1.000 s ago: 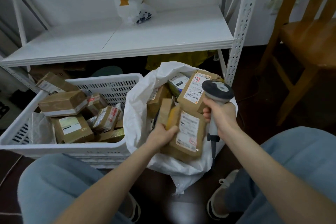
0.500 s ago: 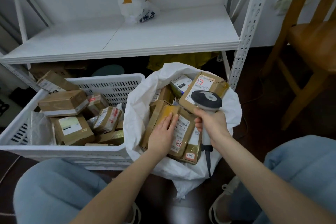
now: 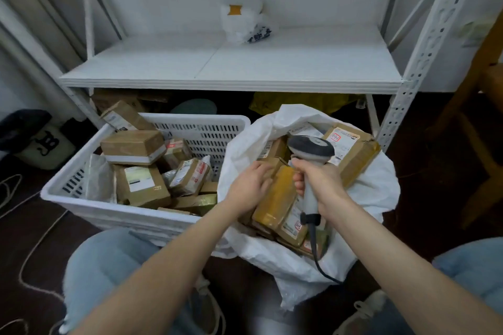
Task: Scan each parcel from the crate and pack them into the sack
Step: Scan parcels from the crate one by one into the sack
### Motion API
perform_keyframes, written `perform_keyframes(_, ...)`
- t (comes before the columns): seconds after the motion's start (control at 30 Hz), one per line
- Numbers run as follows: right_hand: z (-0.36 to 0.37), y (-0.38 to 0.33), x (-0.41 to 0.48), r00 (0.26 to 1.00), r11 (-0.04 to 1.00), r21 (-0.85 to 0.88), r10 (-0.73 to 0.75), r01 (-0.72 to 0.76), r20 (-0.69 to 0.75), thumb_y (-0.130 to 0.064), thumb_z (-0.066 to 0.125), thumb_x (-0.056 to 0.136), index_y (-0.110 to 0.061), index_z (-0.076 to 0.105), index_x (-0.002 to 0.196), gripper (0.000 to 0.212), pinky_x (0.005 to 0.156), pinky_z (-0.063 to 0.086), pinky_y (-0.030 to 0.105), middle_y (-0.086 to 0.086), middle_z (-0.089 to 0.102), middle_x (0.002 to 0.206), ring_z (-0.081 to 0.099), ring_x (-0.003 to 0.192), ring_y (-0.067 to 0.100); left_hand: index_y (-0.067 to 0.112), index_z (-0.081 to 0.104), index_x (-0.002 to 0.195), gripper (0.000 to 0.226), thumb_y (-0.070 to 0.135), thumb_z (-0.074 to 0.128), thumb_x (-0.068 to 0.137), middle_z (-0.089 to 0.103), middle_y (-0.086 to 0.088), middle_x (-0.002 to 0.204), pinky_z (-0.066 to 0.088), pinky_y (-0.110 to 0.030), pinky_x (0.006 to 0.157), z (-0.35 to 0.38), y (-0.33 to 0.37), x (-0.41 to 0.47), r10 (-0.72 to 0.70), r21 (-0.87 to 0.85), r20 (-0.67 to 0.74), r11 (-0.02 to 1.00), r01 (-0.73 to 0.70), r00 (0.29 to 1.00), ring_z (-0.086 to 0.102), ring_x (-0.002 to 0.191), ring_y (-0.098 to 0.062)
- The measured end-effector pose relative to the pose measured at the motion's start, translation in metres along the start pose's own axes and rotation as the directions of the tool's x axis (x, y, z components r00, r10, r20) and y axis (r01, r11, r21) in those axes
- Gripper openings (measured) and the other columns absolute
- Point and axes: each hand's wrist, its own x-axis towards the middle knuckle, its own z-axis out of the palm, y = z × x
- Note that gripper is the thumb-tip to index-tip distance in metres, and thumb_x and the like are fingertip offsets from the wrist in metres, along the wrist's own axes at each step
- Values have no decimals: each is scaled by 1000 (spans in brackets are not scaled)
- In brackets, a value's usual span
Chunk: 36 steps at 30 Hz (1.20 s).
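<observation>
Your left hand [image 3: 249,187] pressing yellow-taped brown parcel [image 3: 275,198] in white woven sack [image 3: 375,185], fingers together, right hand [image 3: 324,185] clenching grey handheld scanner [image 3: 311,147].

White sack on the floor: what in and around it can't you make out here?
Head view only.
- White woven sack: lower parcels hidden by the brown parcels on top.
- White parcel labels: print too small and blurred.
- Grey handheld scanner in the right hand: scanning face hidden under its own head.
- Wooden chair: cut off by right edge.
</observation>
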Motion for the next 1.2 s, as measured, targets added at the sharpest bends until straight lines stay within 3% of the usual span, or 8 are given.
perform_keyframes(0.17,82,-11,7,985,998,-13,57,-55,165,-21,70,86,-6,66,90,16,48,46,24,2,58,57,52,48,12,15,52,131,38,18,53,93,50,-7,131,44,-34,94,-58,-59,-15,-253,5,-131,967,256,959,52,117,-24)
perform_keyframes(0.3,158,-11,17,954,994,-48,107,-98,278,-20,68,87,-6,65,95,16,49,46,24,3,57,57,50,48,12,11,47,136,48,30,57,93,52,-9,134,46,-35,98,-79,-117,-22,-620,-102,-50,783,613,783,53,120,-26)
perform_keyframes(0.37,193,-7,29,948,992,-45,127,-119,291,-16,68,87,-3,64,96,16,47,45,23,4,56,57,49,47,12,6,42,140,59,35,59,92,51,-12,137,44,-36,97,-81,-155,-22,-698,-106,38,709,698,715,51,123,-29)
perform_keyframes(0.57,267,19,97,941,970,-78,241,-229,237,-15,68,87,-5,65,89,11,47,45,20,4,58,60,51,48,10,7,42,135,64,32,71,84,55,-9,129,42,-26,79,-68,-256,10,-741,-113,171,641,760,650,54,117,-25)
perform_keyframes(0.67,287,34,133,930,949,-78,314,-305,191,-16,68,88,-6,63,83,12,43,44,20,4,57,59,51,46,10,11,40,138,87,48,77,69,54,-6,133,48,-32,91,-47,-302,38,-752,-122,237,605,787,615,54,117,-24)
perform_keyframes(0.9,302,66,188,909,913,-69,408,-402,91,-12,68,88,-8,57,70,21,45,44,23,6,55,58,50,47,12,9,6,151,126,49,85,61,33,-16,149,33,-44,112,8,-372,80,-791,-68,321,530,846,521,35,136,-33)
perform_keyframes(1.03,301,74,196,903,907,-57,422,-418,79,-12,70,86,-9,59,72,18,49,45,23,5,56,57,51,47,11,6,23,148,105,47,79,70,41,-14,144,37,-41,109,15,-375,79,-783,37,373,548,835,497,41,131,-31)
perform_keyframes(1.2,293,69,186,913,917,-32,399,-398,80,-9,68,86,-7,59,72,17,48,45,22,5,56,57,50,47,11,16,48,136,84,64,69,71,55,-10,132,43,-39,102,18,-361,69,-753,25,361,598,801,550,52,119,-29)
